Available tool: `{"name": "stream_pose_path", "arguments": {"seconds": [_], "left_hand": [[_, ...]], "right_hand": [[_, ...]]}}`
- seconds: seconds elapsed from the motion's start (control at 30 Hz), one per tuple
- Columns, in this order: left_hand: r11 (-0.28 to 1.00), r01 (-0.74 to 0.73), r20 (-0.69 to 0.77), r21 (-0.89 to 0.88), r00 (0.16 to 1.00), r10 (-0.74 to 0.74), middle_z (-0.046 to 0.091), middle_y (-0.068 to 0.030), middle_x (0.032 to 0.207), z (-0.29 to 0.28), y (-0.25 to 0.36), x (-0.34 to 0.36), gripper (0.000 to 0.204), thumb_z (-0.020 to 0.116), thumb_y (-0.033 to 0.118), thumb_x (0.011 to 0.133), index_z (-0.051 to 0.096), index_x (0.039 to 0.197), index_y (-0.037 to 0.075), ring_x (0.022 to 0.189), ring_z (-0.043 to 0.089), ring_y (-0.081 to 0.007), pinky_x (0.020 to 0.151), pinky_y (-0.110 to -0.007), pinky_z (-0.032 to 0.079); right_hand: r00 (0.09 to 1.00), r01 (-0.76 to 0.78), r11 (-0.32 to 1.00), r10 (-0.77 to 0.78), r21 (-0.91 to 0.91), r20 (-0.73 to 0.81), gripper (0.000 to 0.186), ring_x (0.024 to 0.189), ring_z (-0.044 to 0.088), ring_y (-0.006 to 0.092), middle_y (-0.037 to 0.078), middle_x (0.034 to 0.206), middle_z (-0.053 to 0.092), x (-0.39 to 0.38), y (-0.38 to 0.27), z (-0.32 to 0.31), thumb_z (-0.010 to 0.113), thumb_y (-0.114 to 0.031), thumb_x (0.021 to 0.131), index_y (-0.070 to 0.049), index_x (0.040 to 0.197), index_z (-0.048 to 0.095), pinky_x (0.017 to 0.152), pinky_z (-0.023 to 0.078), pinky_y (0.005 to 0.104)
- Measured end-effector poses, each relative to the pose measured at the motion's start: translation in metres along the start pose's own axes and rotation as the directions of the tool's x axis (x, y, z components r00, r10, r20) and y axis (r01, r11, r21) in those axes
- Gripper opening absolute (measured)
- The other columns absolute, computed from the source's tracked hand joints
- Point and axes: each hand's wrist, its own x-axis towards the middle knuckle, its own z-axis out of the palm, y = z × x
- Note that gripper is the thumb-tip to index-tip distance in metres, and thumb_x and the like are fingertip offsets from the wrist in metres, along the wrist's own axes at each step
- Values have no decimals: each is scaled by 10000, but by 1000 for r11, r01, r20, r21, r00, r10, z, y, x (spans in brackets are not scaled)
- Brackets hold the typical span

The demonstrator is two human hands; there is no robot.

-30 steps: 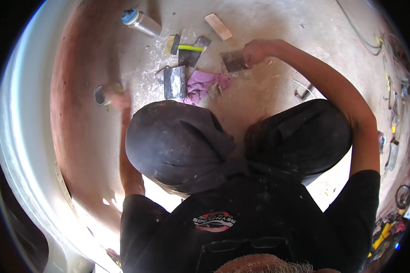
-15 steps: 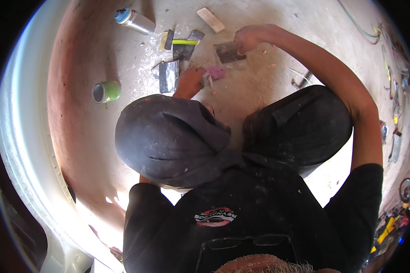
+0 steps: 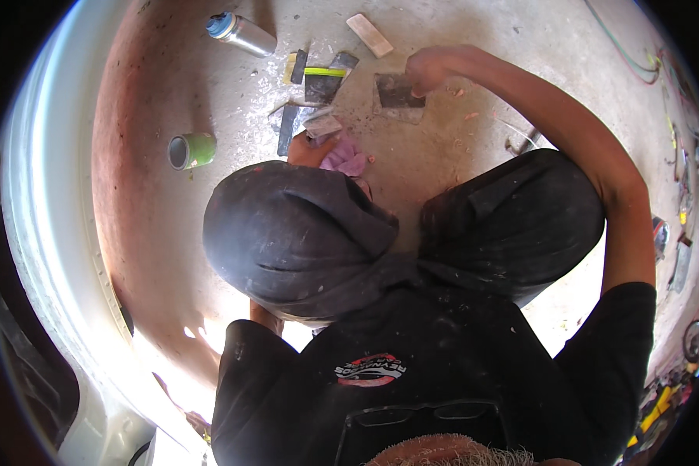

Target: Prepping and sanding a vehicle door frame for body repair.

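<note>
My left hand (image 3: pixel 309 150), beside my left knee, is closed round a crumpled pink cloth (image 3: pixel 345 158) and a flat greyish piece (image 3: pixel 322 123). What that piece is, I cannot make out. Ahead to the right, my right hand (image 3: pixel 429 70) has its fingers curled in at the upper right corner of a dark sheet (image 3: pixel 396 91) like sandpaper, on the floor. A paler edge shows round the sheet. Left of my left hand lies a dark strip (image 3: pixel 287 128). Beyond it are another dark sheet (image 3: pixel 321 89) and a bright yellow-green strip (image 3: pixel 325 72).
A metal bottle with a blue lid (image 3: pixel 242 35) lies far left. A green can (image 3: pixel 194 150) rests on its side nearer. A tan block (image 3: pixel 370 36) lies at the far middle. A pale curved body panel (image 3: pixel 43 202) runs down the left; tools and a hose (image 3: pixel 621 54) line the right.
My left hand has drawn back toward my left knee and lifted the pink cloth and greyish piece. My right hand stays at the dark sheet, whose paler border shows more now.
</note>
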Motion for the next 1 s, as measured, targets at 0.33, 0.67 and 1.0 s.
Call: {"name": "stream_pose_path", "arguments": {"seconds": [0.33, 0.67, 1.0], "left_hand": [[979, 195, -273, 67, 947, -170, 750, -217, 1021, -70, -105, 20, 532, 777, 375, 829, 691, 1194, -2, 950, 732, -324, 855, -408, 539], [764, 402, -520, 504, 848, -104, 584, -327, 1319, -30, -77, 61, 1090, 937, 508, 625, 459, 1383, -113, 1265, 561, -450, 1040, -476, 487], [964, 186, -572, 191, 819, -45, 749, -242, 1029, -45, -76, 39, 605, 870, 380, 652, 721, 1091, -9, 1002, 725, -406, 884, -476, 557]], "right_hand": [[999, 41, 999, -41, 7, 23, 435, 882, 715, 350, 206, 1038, 730, -2, -8, -2, 702, -368, 912, 3, 1138, 730, 725, 590, 456], [997, 47, 999, -45, 26, -60, 343, 888, 690, 381, 205, 947, 725, -2, 7, 9, 672, -337, 890, -25, 1010, 749, 783, 520, 496], [1000, 4, 998, -4, 59, 0, 407, 914, 711, 342, 167, 1072, 735, -6, 0, -1, 686, -367, 913, -47, 1159, 738, 769, 579, 478]]}}
